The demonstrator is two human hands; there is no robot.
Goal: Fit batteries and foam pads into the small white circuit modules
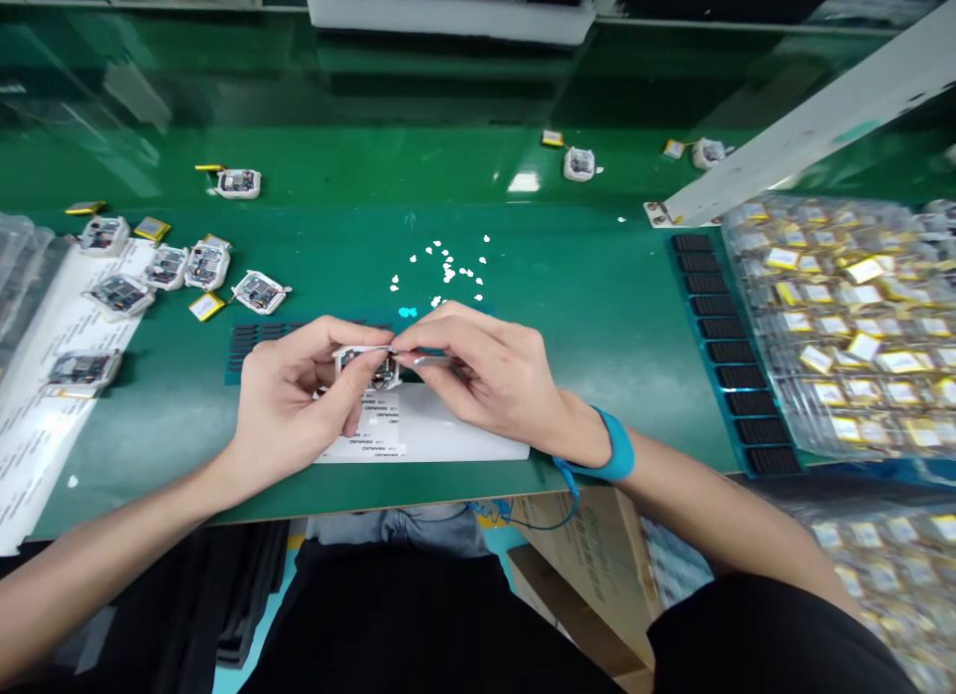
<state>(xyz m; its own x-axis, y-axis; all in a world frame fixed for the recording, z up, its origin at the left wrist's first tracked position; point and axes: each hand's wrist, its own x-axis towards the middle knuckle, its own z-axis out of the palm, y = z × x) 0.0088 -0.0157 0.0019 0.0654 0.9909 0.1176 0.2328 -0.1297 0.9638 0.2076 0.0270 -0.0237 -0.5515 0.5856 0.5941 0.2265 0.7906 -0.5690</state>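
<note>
My left hand (288, 405) is closed around a small white device housing (383, 373) with an exposed circuit board, tilted up in front of me. Between the fingers of my right hand (497, 375) is a slim metal tool (433, 360) that looks like tweezers, and those fingertips meet the housing's upper right edge. What the tip touches is hidden. A blue band (616, 447) with a cord circles my right wrist. Below the hands lies a white pad (470, 430) with a printed sheet on its left part. A strip of black pieces (250, 344) is partly covered by my left hand.
Several open housings (258, 292) with yellow-edged battery packs (206, 306) lie at the left, others farther back. White bits (448, 271) and blue bits (407, 313) dot the green table. Right are a rack of black pieces (736, 375), a battery tray (858, 321) and a white post (807, 107).
</note>
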